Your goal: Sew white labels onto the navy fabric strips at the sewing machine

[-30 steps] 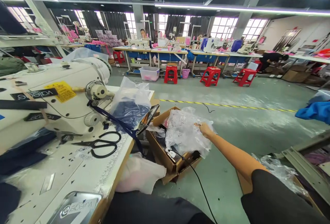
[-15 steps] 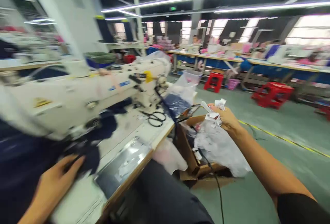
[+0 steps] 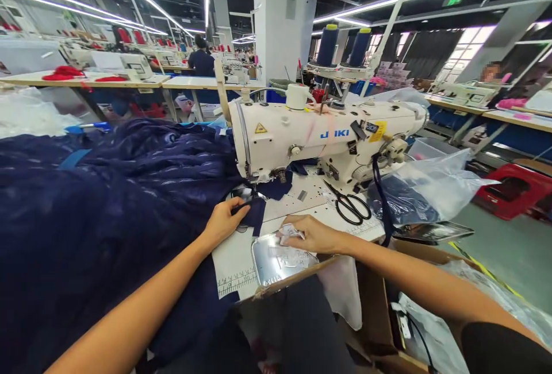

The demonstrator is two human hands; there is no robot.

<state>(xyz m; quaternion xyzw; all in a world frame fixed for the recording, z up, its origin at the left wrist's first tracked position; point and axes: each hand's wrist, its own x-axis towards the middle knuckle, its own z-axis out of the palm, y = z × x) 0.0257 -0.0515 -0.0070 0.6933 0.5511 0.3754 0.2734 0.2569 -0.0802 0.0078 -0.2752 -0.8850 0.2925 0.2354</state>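
Observation:
A white sewing machine (image 3: 284, 132) stands on the table, with navy fabric (image 3: 107, 201) heaped to its left. Near the needle, my left hand (image 3: 226, 222) has its thumb and fingers closed on an edge of that fabric. My right hand (image 3: 308, 235) is above a metal tray (image 3: 269, 265) at the table's front edge, its fingers closed round crumpled white labels. More small white pieces lie in the tray. Black scissors (image 3: 351, 207) rest on the table right of my right hand.
A cardboard box (image 3: 375, 311) with plastic inside stands below the table at the right. Bagged dark fabric (image 3: 405, 199) lies beyond the scissors. Thread cones (image 3: 328, 46) stand behind the machine. A red stool (image 3: 509, 190) is at the right. People sit at tables farther back.
The view has swung left. My right hand has come from over the cardboard box to the metal tray, still holding white labels. My left hand stays at the fabric near the needle.

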